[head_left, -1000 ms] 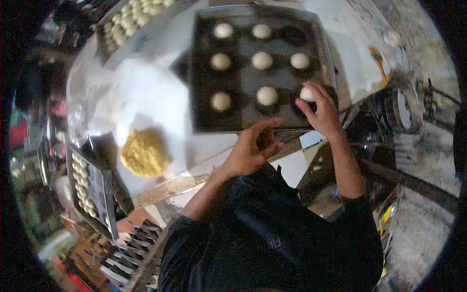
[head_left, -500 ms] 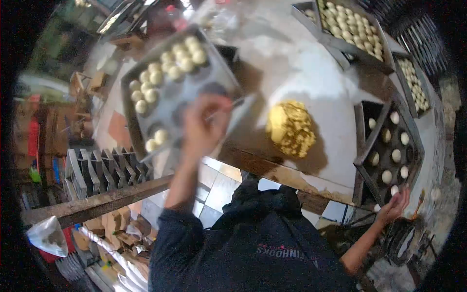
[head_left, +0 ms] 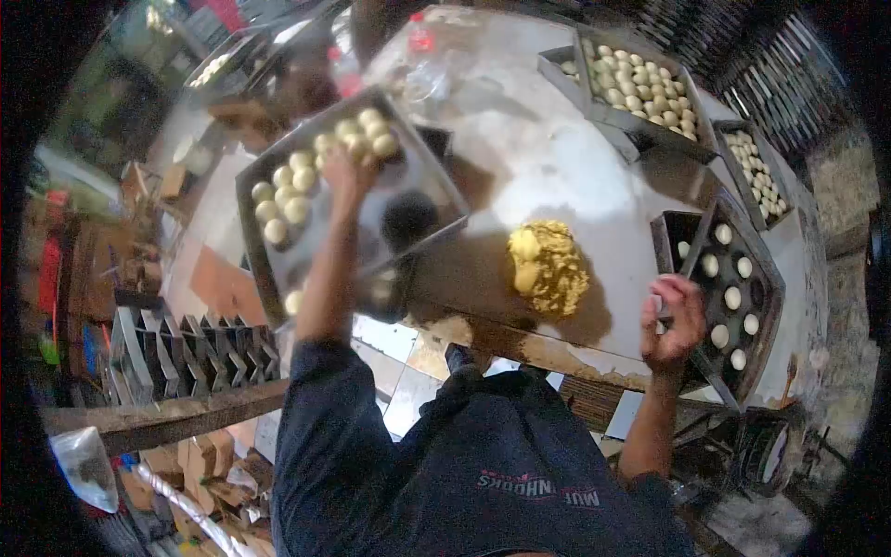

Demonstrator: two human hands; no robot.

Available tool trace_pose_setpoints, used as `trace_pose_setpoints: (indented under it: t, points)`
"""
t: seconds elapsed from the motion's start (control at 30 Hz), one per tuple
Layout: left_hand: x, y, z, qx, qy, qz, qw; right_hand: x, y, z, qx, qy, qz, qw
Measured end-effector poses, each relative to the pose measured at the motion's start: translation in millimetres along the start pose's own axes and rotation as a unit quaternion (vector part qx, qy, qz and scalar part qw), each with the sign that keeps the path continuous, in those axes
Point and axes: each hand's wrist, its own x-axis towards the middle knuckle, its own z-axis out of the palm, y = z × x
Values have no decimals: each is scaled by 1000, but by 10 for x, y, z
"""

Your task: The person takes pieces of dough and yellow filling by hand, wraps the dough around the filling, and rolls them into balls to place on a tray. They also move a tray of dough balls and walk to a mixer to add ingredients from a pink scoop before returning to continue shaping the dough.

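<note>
My left hand [head_left: 348, 174] reaches over a large metal tray [head_left: 436, 200] at the left, its fingers down among the rows of round pale dough balls [head_left: 295, 210]. Blur hides whether the fingers grip one. At the right, my right hand [head_left: 676, 320] is curled around a whitish dough ball [head_left: 658, 314], which shows partly between the fingers. That hand is just left of a dark metal tray [head_left: 763, 327] with several spaced dough balls [head_left: 732, 298]. A crumbly yellow mound [head_left: 549, 267] lies on the table between my hands.
Trays full of dough balls [head_left: 640, 85] stand at the table's [head_left: 520, 111] far right. Bottles with red parts [head_left: 421, 35] are at the back. Left of me, metal pans [head_left: 190, 348] stand in a row along a wooden beam [head_left: 176, 415]. Wood pieces lie below.
My left hand has moved up and left over its tray, to the upper dough balls. My right hand has come left and up from the right tray's near edge, curled around a dough ball.
</note>
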Motion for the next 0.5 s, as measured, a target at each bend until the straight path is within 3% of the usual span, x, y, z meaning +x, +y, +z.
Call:
trace_pose_setpoints:
  t: [0.03,0.07,0.13,0.17,0.23,0.27,0.3,0.33,0.37,0.43,0.47,0.5]
  points:
    - [-57,304,-153,-108,10,-26,994,-36,-35,11,31,-6,12,999]
    - [-242,689,-379,-172,13,4,985,-83,-24,36,85,-12,31,996]
    - [-716,1520,-806,-417,-73,-21,906,-172,46,119,186,-23,77,979]
    - [-948,1839,-922,-479,-115,50,869,-202,77,125,230,-64,129,962]
    - [-1422,2532,-1140,-488,-220,13,844,-352,225,129,351,-149,224,897]
    - [-1668,2752,-1136,-431,-281,74,854,-384,268,86,363,-179,261,876]
    - [-1862,2971,-1159,-492,-357,67,791,-404,307,33,375,-208,298,853]
    - [-1987,3193,-1152,-481,-410,83,770,-438,371,-34,375,-200,310,850]
    - [-2098,3306,-1143,-422,-375,181,806,-459,434,-105,361,-155,293,872]
    - [-2164,3406,-1241,-428,-359,181,809,-436,469,-266,382,-74,259,884]
    - [-2275,3366,-1164,-579,-428,30,693,-450,546,-345,363,-112,171,909]
    - [-2340,3368,-1157,-621,-440,-72,645,-485,606,-407,341,-146,79,925]
